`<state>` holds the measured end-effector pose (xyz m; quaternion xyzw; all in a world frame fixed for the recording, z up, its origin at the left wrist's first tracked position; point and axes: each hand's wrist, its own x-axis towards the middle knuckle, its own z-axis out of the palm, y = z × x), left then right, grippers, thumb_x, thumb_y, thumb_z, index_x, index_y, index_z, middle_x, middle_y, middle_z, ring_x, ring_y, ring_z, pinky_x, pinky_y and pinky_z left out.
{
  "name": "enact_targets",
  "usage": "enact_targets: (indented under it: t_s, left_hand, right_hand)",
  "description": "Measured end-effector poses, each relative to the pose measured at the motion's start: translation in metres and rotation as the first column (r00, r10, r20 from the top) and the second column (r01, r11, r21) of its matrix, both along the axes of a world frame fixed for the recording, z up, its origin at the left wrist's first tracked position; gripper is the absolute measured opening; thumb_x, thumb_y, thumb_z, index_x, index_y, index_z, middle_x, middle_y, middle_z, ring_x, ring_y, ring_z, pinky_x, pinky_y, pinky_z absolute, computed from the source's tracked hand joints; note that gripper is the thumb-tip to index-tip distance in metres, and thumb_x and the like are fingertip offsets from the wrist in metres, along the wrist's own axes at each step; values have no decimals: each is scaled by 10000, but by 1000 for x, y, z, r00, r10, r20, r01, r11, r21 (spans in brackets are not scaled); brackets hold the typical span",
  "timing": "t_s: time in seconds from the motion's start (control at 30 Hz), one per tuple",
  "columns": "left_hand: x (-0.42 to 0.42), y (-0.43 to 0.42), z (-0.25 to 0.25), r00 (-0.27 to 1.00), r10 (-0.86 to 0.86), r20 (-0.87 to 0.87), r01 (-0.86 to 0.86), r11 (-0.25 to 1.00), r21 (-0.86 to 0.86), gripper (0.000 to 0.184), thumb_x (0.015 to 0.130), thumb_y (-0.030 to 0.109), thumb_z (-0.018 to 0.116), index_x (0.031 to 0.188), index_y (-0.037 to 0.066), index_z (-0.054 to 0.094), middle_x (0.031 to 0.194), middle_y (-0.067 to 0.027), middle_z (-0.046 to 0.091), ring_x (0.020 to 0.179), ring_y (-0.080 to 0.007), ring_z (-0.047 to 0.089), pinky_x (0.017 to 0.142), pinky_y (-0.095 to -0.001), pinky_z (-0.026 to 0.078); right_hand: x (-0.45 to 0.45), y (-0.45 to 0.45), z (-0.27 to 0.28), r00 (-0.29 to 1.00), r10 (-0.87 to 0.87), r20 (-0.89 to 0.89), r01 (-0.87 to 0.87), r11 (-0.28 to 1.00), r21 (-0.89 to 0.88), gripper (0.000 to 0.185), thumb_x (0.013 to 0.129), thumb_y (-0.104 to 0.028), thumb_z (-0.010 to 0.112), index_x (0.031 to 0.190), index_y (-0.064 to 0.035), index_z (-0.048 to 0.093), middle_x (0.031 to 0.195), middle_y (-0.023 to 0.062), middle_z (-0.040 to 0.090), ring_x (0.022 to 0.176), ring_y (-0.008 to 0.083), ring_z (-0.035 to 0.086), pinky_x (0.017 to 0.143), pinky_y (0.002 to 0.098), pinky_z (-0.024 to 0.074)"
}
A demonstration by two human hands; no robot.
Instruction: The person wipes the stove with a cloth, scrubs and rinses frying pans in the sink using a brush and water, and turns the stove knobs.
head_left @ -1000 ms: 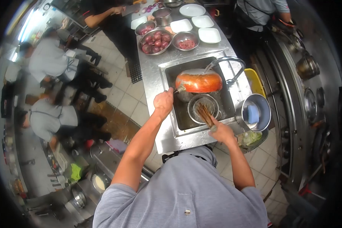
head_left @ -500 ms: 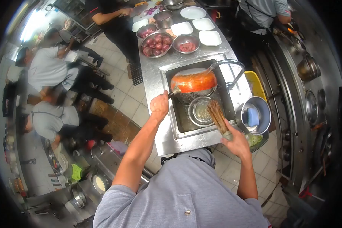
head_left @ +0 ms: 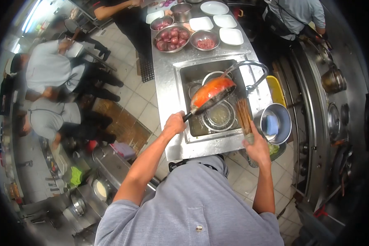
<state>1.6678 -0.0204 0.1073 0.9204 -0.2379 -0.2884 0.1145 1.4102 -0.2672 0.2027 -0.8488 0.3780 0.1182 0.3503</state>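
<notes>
Centrally in the head view, a frying pan (head_left: 209, 91) is tilting beneath the faucet (head_left: 259, 67), probably to drain into the sink (head_left: 215, 135); the left hand (head_left: 175, 123) is clamping its fingers on the handle (head_left: 187, 116), the right hand (head_left: 257, 147) on a bamboo brush (head_left: 243, 115).

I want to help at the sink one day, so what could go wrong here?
Water from the tap is hitting the tilted orange pan, so it might splash onto the counter. The pan could perhaps twist in the left hand, which holds only its handle. The right hand, gripping the stick brush, is close to the metal pot and might bump it.
</notes>
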Motion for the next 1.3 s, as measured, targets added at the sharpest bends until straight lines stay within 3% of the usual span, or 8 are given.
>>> enact_targets:
  t_s: [0.1,0.17,0.47,0.73,0.87,1.03,1.2,1.3]
  left_hand:
    - [-5,4,0,962,114,-247,-120,993,-10,311,769,94,641,1069,23,682,882,-216,713,883,-347,709,796,-462,548]
    - [-13,18,-6,927,137,-349,-182,978,-99,354,810,157,718,1100,-38,665,628,-111,616,487,-185,605,493,-355,494]
    - [-46,78,22,828,248,-502,-342,934,-104,286,880,180,706,1053,-46,673,593,-32,592,444,-121,520,453,-311,433]
    - [-55,100,11,887,271,-372,-329,939,-100,224,781,104,721,967,-16,689,605,-101,615,500,-161,569,518,-359,450]
    - [-62,88,9,899,236,-368,-300,945,-129,260,792,99,722,1024,-16,695,605,-95,617,498,-159,563,519,-356,454]
    - [-68,94,3,883,262,-389,-321,942,-96,264,811,95,719,1047,-22,691,607,-98,623,503,-164,580,524,-360,466]
    - [-76,88,31,914,250,-319,-298,948,-112,161,838,94,697,945,-17,655,577,-39,560,454,-111,523,448,-303,392]
    - [-84,97,19,854,322,-408,-383,921,-74,289,824,105,701,1067,-48,673,621,-122,638,527,-186,629,549,-358,496]
  right_hand:
    - [18,-1,-12,994,34,108,-41,997,63,904,804,-230,706,1602,-214,282,1303,287,619,1174,467,605,1026,489,470]
    - [36,4,-16,977,150,155,-156,987,30,897,796,-208,697,1598,-212,295,1283,307,614,1137,461,623,998,506,483]
    - [140,29,-85,888,458,-45,-458,871,-180,769,736,-75,651,1479,-212,504,940,198,722,945,387,700,867,473,551]
    - [120,17,-17,329,824,-461,-931,364,-13,458,826,-125,672,1261,-269,678,909,98,753,868,268,745,734,411,578]
    - [115,41,-26,366,828,-425,-913,408,8,563,831,-122,674,1381,-150,560,962,129,747,884,283,743,750,423,583]
    - [119,54,-73,856,498,-140,-497,867,41,677,767,-84,616,1436,-131,524,995,243,724,973,410,702,856,493,567]
    - [120,81,-69,732,680,-48,-669,729,144,732,741,-83,613,1461,-167,514,1025,276,706,1008,429,686,907,520,542]
    - [129,54,-82,904,417,-89,-406,906,120,796,740,-188,665,1498,-91,442,1103,243,704,1067,397,679,942,477,540]
